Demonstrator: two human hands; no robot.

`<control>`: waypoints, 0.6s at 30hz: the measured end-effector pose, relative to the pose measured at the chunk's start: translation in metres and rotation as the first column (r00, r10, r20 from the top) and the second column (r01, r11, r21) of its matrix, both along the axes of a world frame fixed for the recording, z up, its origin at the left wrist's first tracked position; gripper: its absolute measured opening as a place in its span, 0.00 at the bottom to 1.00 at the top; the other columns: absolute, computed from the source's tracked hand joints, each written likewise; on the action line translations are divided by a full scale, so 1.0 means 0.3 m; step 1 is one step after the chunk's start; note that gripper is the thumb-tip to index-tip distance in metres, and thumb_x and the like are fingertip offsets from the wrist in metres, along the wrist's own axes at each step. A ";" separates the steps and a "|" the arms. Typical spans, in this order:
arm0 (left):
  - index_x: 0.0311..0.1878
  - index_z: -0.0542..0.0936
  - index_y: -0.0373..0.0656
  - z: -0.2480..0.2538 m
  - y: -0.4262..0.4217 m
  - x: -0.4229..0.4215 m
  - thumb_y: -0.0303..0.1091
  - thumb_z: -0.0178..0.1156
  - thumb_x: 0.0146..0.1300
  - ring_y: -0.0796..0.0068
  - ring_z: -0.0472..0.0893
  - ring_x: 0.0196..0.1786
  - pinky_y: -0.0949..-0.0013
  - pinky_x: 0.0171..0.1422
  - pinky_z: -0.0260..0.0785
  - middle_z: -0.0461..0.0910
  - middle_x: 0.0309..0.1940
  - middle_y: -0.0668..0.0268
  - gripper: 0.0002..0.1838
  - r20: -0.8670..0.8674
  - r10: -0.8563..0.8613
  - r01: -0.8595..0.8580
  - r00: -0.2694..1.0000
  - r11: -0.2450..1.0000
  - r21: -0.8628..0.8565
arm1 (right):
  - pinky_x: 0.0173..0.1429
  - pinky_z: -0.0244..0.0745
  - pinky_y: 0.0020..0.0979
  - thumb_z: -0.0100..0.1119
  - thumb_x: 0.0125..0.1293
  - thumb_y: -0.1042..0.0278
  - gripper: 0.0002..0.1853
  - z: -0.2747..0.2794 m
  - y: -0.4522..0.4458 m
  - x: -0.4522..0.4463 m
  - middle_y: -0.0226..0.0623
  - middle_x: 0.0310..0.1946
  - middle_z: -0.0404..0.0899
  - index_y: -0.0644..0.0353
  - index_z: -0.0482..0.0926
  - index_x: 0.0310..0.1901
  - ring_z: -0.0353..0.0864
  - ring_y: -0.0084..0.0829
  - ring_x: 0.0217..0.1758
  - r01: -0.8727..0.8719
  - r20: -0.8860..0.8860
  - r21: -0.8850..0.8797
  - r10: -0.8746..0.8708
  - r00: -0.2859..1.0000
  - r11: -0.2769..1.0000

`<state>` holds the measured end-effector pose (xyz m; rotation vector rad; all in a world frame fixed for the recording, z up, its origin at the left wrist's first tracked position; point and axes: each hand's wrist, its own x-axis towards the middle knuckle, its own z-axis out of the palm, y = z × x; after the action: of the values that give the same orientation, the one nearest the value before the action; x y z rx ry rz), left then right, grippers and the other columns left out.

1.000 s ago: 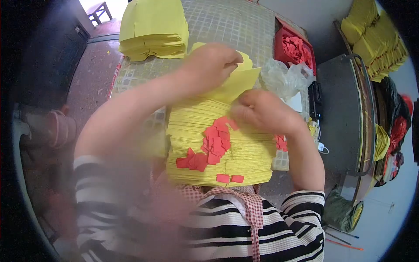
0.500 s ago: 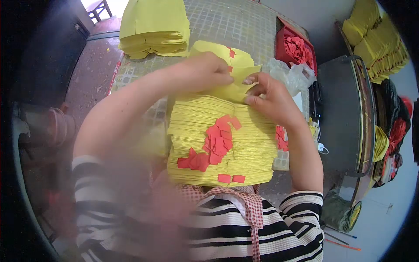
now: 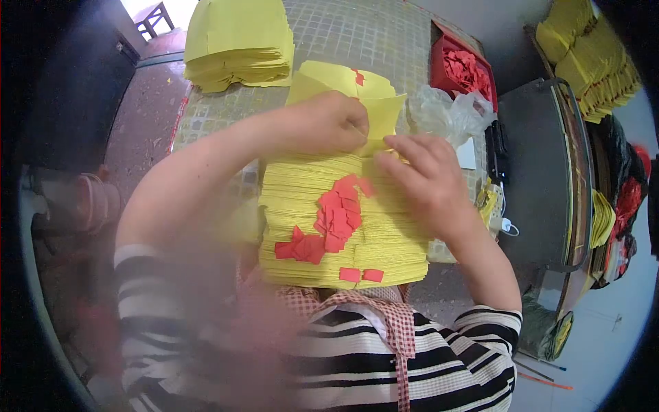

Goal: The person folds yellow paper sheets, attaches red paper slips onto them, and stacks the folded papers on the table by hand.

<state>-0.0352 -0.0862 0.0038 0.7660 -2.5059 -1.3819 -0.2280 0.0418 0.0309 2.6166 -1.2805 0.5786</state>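
A wide stack of yellow paper pieces (image 3: pixel 309 206) lies in front of me, its edges fanned toward my body. Several red paper slips (image 3: pixel 336 216) are scattered on it, two of them near its front edge. At its far end, my left hand (image 3: pixel 340 122) is closed at the fold of a yellow sheet (image 3: pixel 381 113); what its fingertips pinch is hidden. My right hand (image 3: pixel 429 168) has its fingers apart, with the fingertips at the sheet's lower right edge. Beyond my left hand, a yellow piece bears a small red slip (image 3: pixel 359 77).
A thick yellow stack (image 3: pixel 240 55) stands at the back left. At the back right are a red box (image 3: pixel 467 72) of red slips and a crumpled clear plastic bag (image 3: pixel 453 117). More yellow bundles (image 3: pixel 597 62) lie at the far right.
My left hand has moved slightly nearer to me along the yellow sheet. My right hand has shifted right and down, its fingers now spread. The red slip beyond has come into view.
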 end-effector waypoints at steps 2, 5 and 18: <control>0.34 0.78 0.35 -0.001 0.005 0.001 0.34 0.60 0.58 0.79 0.75 0.32 0.72 0.39 0.69 0.79 0.27 0.65 0.10 -0.003 0.011 -0.011 1.000 1.000 -0.012 | 0.57 0.68 0.42 0.57 0.51 0.68 0.18 0.004 0.019 -0.005 0.36 0.50 0.77 0.54 0.78 0.46 0.74 0.39 0.52 -0.035 -0.035 -0.023 0.035 0.999 0.999; 0.34 0.78 0.35 -0.002 0.009 0.005 0.34 0.60 0.57 0.80 0.75 0.32 0.72 0.39 0.69 0.79 0.27 0.65 0.10 -0.017 0.027 -0.027 0.999 1.000 0.006 | 0.59 0.66 0.44 0.56 0.51 0.67 0.18 0.006 0.057 0.000 0.35 0.52 0.75 0.53 0.78 0.47 0.73 0.39 0.54 -0.060 -0.128 0.003 0.060 0.990 0.998; 0.43 0.80 0.35 0.004 0.008 0.003 0.34 0.57 0.62 0.69 0.80 0.35 0.67 0.44 0.72 0.82 0.32 0.57 0.13 0.036 -0.007 0.011 0.999 0.995 -0.102 | 0.55 0.66 0.40 0.64 0.57 0.60 0.15 0.034 0.022 -0.006 0.43 0.41 0.77 0.60 0.77 0.42 0.74 0.44 0.50 -0.029 0.541 0.555 -0.334 0.772 0.832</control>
<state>-0.0343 -0.0837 0.0049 0.7665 -2.5878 -1.2417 -0.2299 0.0484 0.0412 2.7814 -2.1163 1.3063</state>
